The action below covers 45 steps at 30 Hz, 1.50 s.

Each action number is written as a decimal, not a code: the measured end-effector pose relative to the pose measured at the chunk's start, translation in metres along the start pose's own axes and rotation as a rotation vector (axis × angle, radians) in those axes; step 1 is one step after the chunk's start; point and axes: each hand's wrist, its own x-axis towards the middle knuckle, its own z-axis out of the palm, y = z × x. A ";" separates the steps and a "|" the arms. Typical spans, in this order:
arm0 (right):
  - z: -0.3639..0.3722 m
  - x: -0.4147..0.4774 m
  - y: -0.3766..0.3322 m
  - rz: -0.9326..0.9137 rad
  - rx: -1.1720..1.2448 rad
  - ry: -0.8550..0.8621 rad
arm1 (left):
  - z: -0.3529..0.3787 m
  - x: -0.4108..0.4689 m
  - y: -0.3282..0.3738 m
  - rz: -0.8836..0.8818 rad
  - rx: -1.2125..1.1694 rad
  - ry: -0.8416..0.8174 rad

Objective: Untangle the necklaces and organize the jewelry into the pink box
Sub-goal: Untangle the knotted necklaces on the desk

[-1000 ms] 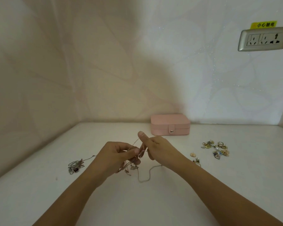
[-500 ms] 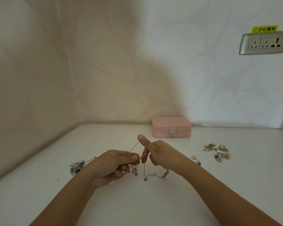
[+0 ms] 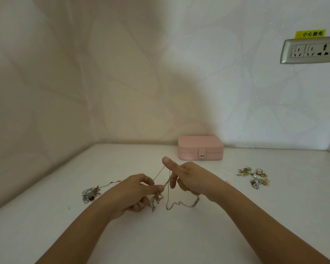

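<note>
My left hand [image 3: 133, 193] pinches a knot of thin silver necklace chains [image 3: 157, 200] just above the white table. My right hand [image 3: 191, 178] holds one chain [image 3: 168, 187] of the same tangle, with a strand looped over its raised index finger. A loose length with a small bar pendant [image 3: 195, 202] trails on the table under the right wrist. A second heap of tangled chains [image 3: 91, 193] lies to the left. The pink box [image 3: 200, 147] stands closed against the back wall.
A pile of earrings and rings [image 3: 253, 176] lies on the white table [image 3: 179, 235] to the right. Walls close the table in at the back and left. A power socket [image 3: 311, 50] sits high on the right wall.
My hands have drawn slightly apart, stretching the strand between them. The trailing chain has been pulled out, so its bar pendant now shows under my right wrist.
</note>
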 end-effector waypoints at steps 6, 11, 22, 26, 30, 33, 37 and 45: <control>-0.008 0.004 0.006 0.035 0.028 0.039 | 0.005 -0.006 0.004 0.234 0.099 -0.114; -0.011 0.004 0.008 0.023 0.048 0.039 | 0.009 -0.011 0.010 0.116 -0.159 -0.262; -0.021 -0.005 0.000 -0.106 0.143 0.008 | 0.017 -0.003 0.002 0.128 -0.288 -0.228; -0.027 -0.006 0.003 -0.114 0.129 0.022 | 0.010 0.004 0.001 0.198 -0.256 0.154; -0.028 -0.007 0.006 -0.116 0.085 -0.004 | 0.006 0.008 -0.003 0.234 -0.195 0.268; -0.033 -0.008 0.007 -0.113 0.081 -0.027 | 0.000 0.013 -0.007 0.207 -0.189 0.304; -0.040 -0.011 0.009 -0.154 -0.037 -0.082 | -0.017 0.020 -0.013 0.100 -0.289 0.302; -0.056 -0.002 0.030 0.009 -0.386 -0.042 | -0.031 0.028 -0.016 0.027 -0.397 0.418</control>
